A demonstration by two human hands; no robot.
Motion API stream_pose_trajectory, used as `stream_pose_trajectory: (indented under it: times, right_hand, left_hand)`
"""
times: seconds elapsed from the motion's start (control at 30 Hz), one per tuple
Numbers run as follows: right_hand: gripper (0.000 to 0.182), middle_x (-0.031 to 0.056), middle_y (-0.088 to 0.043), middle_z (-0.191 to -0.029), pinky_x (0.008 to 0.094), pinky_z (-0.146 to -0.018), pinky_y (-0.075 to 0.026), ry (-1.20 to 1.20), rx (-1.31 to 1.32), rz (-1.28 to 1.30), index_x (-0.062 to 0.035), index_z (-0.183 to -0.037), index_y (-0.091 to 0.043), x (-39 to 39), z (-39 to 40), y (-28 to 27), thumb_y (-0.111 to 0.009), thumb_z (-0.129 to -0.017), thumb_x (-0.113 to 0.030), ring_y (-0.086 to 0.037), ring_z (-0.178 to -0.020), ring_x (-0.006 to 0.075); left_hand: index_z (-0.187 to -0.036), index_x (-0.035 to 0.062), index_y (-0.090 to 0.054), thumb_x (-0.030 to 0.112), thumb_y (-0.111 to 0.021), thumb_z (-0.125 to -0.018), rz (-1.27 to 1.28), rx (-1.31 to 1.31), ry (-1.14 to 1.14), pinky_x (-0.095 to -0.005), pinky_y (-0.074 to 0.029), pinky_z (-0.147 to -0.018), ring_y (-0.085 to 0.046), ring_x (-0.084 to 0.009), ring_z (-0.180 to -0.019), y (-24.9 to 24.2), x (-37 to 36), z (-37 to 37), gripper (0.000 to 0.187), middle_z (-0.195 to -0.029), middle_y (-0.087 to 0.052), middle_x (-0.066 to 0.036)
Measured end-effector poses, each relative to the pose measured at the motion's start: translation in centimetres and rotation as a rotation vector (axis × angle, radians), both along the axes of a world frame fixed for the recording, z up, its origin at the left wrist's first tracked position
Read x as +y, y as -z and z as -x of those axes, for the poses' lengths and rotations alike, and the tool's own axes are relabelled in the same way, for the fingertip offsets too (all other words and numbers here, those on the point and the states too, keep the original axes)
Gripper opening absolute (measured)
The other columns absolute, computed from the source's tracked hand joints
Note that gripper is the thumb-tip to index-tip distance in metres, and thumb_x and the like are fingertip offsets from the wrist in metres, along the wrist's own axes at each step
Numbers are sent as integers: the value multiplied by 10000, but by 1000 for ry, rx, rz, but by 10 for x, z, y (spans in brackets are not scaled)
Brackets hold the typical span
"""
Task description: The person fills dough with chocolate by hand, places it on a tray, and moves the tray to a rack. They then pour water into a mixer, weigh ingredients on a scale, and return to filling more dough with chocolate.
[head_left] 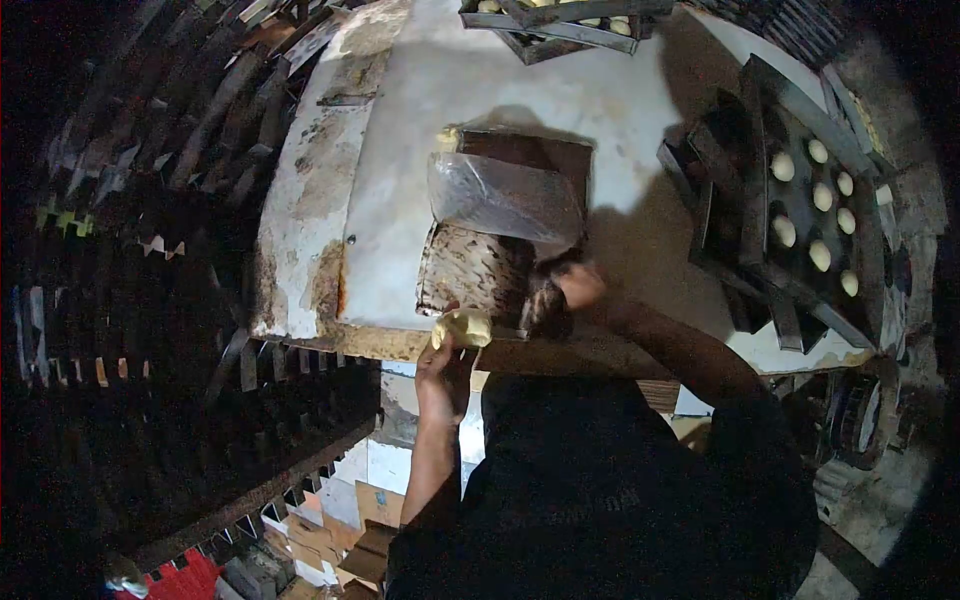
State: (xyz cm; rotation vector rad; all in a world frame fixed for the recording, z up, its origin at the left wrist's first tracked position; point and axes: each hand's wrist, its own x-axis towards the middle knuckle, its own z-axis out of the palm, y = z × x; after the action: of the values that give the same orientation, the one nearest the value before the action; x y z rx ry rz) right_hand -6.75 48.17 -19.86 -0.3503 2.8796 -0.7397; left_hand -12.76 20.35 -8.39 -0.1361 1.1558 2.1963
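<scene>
At the table's front edge my left hand [445, 372] is closed round a pale yellow cup-like object [463, 328]. My right hand [578, 286], smeared by motion, is beside a dark, blurred item [546, 305] at the right side of a rectangular tray. The tray's near part [475, 268] is mottled brown and white. Clear plastic film [505, 195] lies across the tray's middle, and its far part [550, 150] is dark brown. Whether my right hand grips anything is unclear.
Stacked dark metal trays [800, 285] with several dough balls [822, 197] stand on the right of the white table [400, 180]. More trays [580, 38] with dough are at the far edge. Dark racks [130, 250] fill the left; cardboard boxes [375, 503] lie below.
</scene>
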Motion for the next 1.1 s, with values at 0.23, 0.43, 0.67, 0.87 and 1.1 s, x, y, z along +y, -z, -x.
stream_pose_trajectory:
  times: [0.23, 0.43, 0.67, 0.87, 1.1]
  right_hand:
    - [375, 210, -594, -956, 448, -758, -489, 390, -216, -264, -16, -1250, -506, -7, -7, -48, -448, -934, -210, -616, -855, 332]
    - [352, 180, -626, -1061, 390, -680, -545, 262, -43, -219, 34, -1217, -527, -23, 0, -25, -494, -917, -147, -641, -727, 291]
    - [238, 154, -664, -922, 353, -683, -529, 243, 18, 784, -4, -1041, -642, -6, 2, -41, -518, -929, -173, -643, -734, 254]
    - [315, 109, -626, -797, 315, -529, -508, 251, 556, 179, -67, -1151, -606, -32, -25, -46, -618, -851, -161, -633, -685, 229]
    - [355, 125, -596, -833, 299, -549, -505, 376, -16, -189, -61, -1142, -626, -24, -54, -33, -667, -809, -178, -629, -780, 209]
  left_hand:
    - [-1299, -32, -467, 172, -561, -897, 56, -81, -85, -387, -399, -983, -541, -248, -1109, 7, 6, 12, 461, -1233, -549, -133]
    - [-1294, -35, -464, 177, -548, -911, 99, -42, -48, -381, -410, -988, -537, -258, -1121, 0, 29, 19, 446, -1228, -547, -147]
    - [-1200, -30, -511, 249, -521, -938, 120, -172, -65, -381, -490, -888, -574, -247, -1049, 14, 40, 16, 383, -1135, -578, -151]
    - [-1199, 19, -505, 259, -378, -1003, -45, -339, 53, -297, -539, -757, -585, -219, -956, 20, 57, 9, 335, -1169, -549, -134]
    - [-1235, 5, -476, 263, -407, -990, -108, -315, -144, -329, -544, -879, -587, -261, -1047, 18, 33, 9, 363, -1175, -559, -154]
